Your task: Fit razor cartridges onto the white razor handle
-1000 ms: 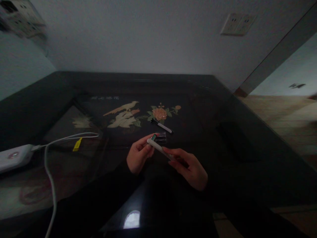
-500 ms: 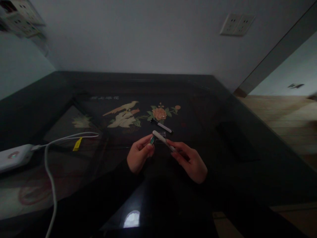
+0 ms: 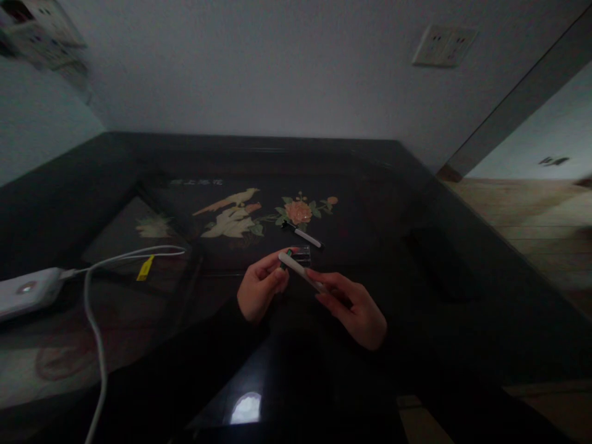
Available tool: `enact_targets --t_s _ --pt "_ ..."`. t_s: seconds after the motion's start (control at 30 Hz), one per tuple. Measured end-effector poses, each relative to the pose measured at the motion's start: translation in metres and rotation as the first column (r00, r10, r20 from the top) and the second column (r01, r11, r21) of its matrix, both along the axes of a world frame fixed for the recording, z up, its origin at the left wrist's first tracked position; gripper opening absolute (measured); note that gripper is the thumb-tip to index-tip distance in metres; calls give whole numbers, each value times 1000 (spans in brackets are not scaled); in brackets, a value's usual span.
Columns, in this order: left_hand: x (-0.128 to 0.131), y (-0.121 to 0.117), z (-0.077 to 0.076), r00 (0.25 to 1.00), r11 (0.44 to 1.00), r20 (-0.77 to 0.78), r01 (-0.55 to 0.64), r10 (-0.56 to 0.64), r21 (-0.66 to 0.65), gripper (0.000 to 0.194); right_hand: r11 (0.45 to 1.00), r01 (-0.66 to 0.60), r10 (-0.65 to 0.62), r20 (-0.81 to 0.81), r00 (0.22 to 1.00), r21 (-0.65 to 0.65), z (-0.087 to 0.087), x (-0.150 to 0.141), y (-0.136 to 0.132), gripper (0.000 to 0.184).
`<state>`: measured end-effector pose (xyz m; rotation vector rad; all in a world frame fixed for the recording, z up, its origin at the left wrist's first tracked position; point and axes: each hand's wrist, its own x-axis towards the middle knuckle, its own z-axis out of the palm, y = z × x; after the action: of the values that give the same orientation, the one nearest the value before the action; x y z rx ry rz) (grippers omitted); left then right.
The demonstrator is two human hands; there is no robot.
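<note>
My left hand (image 3: 261, 288) is closed, pinching a small green-tipped piece (image 3: 287, 254) between thumb and forefinger. My right hand (image 3: 354, 308) is closed round a white pen-like tube (image 3: 300, 272), whose far end meets the left fingertips. Both hands hover low over the dark glossy table (image 3: 398, 203). Just beyond them lies a small clear box (image 3: 301, 253). Farther back a second pen (image 3: 305, 236), white with a black cap, rests on the table near the inlaid flower.
A white power bank (image 3: 25, 291) with a white cable (image 3: 95, 320) lies at the left; a yellow tag (image 3: 145, 269) sits near the cable. A dark flat object (image 3: 432, 262) lies to the right. Wall sockets (image 3: 444, 44) are on the back wall. Wooden floor is at the right.
The white tube's far end lifted away from the left fingers half a second ago, then came back down to meet them. My hands otherwise stay in the same spot.
</note>
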<state>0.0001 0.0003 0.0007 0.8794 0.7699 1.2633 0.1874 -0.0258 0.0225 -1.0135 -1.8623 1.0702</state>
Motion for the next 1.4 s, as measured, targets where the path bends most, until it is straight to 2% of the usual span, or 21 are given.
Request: enact_targets --t_s 0.27,0.53,0.67,0.9,1.13,1.4 --pt "0 1 2 1000 999 17 -15 15 -37 56 999 -39 39 3 999 -37 -1 0 -1 33" --pt "-1 0 -1 1000 1000 2 13 -13 1 54 999 37 -37 28 999 -24 0 1 4 34" --pt "0 -2 -2 1000 1000 3 -9 9 -8 57 997 73 -72 27 997 -38 1 2 6 35" --pt "2 -2 1 1000 1000 -2 -13 13 -21 58 995 89 -87 34 996 -51 0 3 5 35" --pt "1 -2 4 999 1000 -46 -2 1 -17 54 998 43 -43 13 999 -46 0 2 4 34" --pt "1 0 0 1000 1000 1 -5 5 -22 56 998 -38 37 -19 999 -52 1 0 0 33"
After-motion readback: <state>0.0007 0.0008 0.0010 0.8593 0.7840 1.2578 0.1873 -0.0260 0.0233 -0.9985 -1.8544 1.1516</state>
